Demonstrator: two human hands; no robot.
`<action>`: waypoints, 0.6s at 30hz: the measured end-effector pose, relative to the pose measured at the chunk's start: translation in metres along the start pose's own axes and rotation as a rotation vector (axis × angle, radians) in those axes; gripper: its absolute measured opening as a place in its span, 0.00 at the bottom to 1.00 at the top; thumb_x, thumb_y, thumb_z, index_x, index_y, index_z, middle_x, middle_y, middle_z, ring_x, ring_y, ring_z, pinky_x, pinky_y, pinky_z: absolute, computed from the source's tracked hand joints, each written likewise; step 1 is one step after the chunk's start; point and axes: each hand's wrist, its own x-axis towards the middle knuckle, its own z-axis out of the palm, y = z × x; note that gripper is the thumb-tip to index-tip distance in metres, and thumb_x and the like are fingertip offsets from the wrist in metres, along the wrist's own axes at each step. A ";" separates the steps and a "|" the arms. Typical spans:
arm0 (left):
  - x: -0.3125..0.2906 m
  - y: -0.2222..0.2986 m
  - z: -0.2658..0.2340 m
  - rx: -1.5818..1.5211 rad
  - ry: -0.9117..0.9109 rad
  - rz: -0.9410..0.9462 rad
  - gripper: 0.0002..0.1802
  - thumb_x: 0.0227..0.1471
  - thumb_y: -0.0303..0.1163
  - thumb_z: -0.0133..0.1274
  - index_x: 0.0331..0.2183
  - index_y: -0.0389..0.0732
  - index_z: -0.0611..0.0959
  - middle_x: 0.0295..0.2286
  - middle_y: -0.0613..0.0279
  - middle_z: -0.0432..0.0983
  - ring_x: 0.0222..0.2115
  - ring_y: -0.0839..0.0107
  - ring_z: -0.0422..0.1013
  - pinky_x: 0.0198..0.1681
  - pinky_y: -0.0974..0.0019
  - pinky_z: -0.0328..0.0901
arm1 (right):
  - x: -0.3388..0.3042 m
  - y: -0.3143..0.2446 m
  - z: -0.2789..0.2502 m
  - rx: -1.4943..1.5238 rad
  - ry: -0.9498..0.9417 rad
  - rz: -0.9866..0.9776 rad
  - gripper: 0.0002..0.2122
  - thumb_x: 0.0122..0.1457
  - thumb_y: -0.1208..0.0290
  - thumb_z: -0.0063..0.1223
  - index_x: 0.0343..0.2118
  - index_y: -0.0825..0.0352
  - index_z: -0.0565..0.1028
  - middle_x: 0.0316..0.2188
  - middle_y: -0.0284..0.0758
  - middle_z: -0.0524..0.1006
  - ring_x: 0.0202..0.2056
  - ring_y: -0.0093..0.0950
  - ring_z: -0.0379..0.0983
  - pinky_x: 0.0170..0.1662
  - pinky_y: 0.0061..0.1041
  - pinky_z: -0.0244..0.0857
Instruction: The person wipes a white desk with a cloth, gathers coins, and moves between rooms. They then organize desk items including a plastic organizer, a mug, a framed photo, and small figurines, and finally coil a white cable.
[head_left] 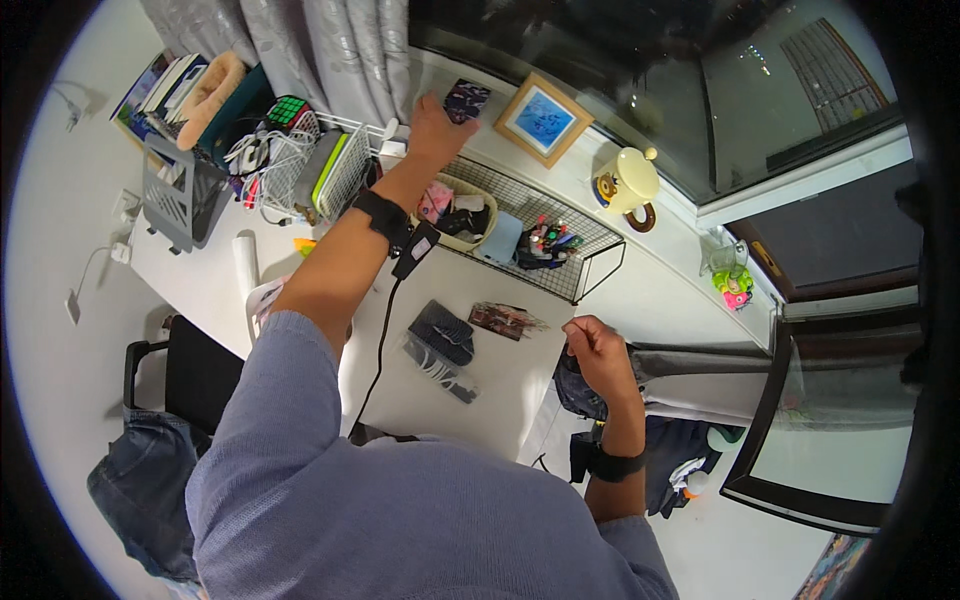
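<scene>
At the windowsill, my left hand (440, 132) reaches over the back of the desk. Its fingers are round the sides of a flat dark patterned packet (467, 100), which looks gripped between them. My right hand (598, 358) is closed in a loose fist past the desk's right edge, and nothing shows in it. Between my arms on the white desk lie a dark grey ribbed cloth item (441, 332), a clear packet (440, 370) with white strips, and a reddish-brown patterned piece (505, 320) with thin strands at one end.
A black wire basket (600, 262) holds a cream bin (468, 240), a light blue box (499, 238) and several pens (548, 243). On the sill stand a framed blue picture (545, 118) and a yellow mug (628, 182). A black cable (380, 350) hangs from my left wrist.
</scene>
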 end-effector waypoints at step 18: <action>0.008 0.030 0.036 0.218 0.096 0.247 0.35 0.34 0.41 0.65 0.43 0.33 0.72 0.39 0.43 0.71 0.45 0.49 0.65 0.48 0.57 0.61 | 0.180 0.076 -0.090 -0.319 0.447 -0.087 0.15 0.57 0.64 0.47 0.40 0.72 0.68 0.30 0.52 0.75 0.34 0.49 0.72 0.37 0.38 0.66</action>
